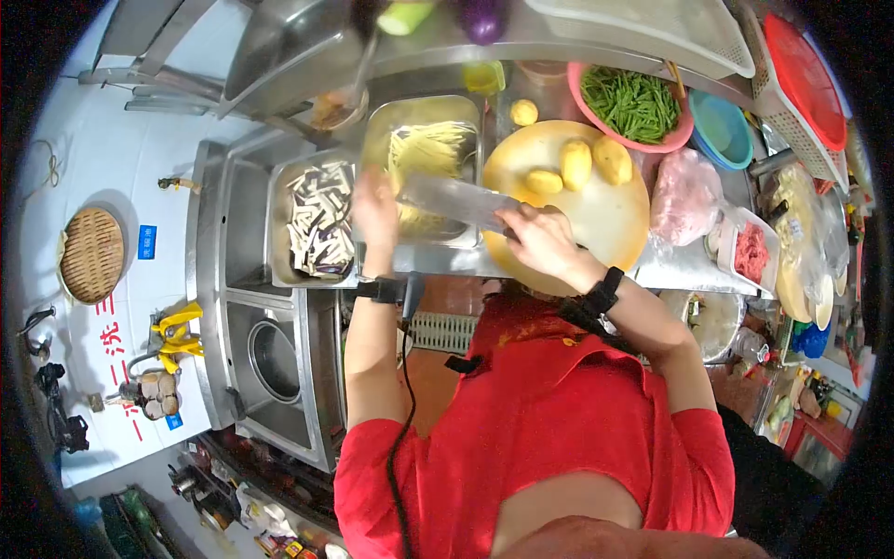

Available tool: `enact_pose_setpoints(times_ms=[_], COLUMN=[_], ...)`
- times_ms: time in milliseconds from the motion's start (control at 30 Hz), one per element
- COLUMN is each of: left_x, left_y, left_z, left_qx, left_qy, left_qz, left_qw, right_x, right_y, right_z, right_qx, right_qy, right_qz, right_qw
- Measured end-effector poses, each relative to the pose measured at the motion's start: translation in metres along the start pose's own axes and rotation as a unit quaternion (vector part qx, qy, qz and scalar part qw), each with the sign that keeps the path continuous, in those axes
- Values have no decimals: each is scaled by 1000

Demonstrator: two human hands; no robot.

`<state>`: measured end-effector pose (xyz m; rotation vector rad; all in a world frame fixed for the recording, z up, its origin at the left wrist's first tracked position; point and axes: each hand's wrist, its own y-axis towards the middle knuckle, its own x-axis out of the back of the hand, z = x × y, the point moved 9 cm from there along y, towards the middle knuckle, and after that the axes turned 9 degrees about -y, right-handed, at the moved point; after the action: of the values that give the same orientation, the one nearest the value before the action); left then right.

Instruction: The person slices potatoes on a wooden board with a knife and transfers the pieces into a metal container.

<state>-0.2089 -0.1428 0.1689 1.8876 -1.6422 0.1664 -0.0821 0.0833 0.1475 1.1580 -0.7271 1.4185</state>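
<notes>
My right hand (549, 240) is closed round the handle of a cleaver (454, 199), whose broad blade reaches left over a metal tray (473, 158). Pale yellow shredded potato (428, 149) lies in that tray, below and beyond the blade. My left hand (374, 197) is close to the blade's far end, at the tray's left edge; motion smears its fingers. Right of the tray, several peeled potatoes (576, 165) rest on a round cutting board (610, 219). Another potato (523, 113) sits behind the board.
At left is a tray of cut eggplant strips (318, 219), beside metal sinks (272, 359). A pink basin of green beans (630, 104), a blue basin (722, 130), a bag of pink meat (687, 193) and a tub of minced meat (751, 252) stand at right. A shelf (559, 53) overhangs the back.
</notes>
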Motion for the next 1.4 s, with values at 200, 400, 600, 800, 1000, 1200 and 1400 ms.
enact_pose_setpoints(times_ms=[200, 400, 600, 800, 1000, 1200, 1400], left_x=[-68, -76, -220, -268, -257, -215, -183], left_y=[-27, 3, -64, -95, -117, -162, -177], left_z=[-67, -6, -53, -50, -6, 7, -31], left_qx=[-299, -48, -147, -203, 163, 77, -105], left_qy=[253, 125, 13, 110, -233, -45, -97], left_qz=[162, 84, 324, 380, 388, 336, 259], left_qw=[906, 987, 935, 896, 877, 938, 955], right_x=[-4, -3, -14, -19, -5, -17, -35], right_y=[-8, -113, -193, -219, -237, -220, -198], right_z=[2, -80, -101, -114, -146, -127, -105], right_qx=[62, -123, -123, -198, -316, -260, -235], right_qy=[-26, 95, 142, 107, 107, 122, 53], right_qz=[13, 28, 99, 106, 31, 49, 107], right_qw=[998, 987, 977, 969, 942, 957, 965])
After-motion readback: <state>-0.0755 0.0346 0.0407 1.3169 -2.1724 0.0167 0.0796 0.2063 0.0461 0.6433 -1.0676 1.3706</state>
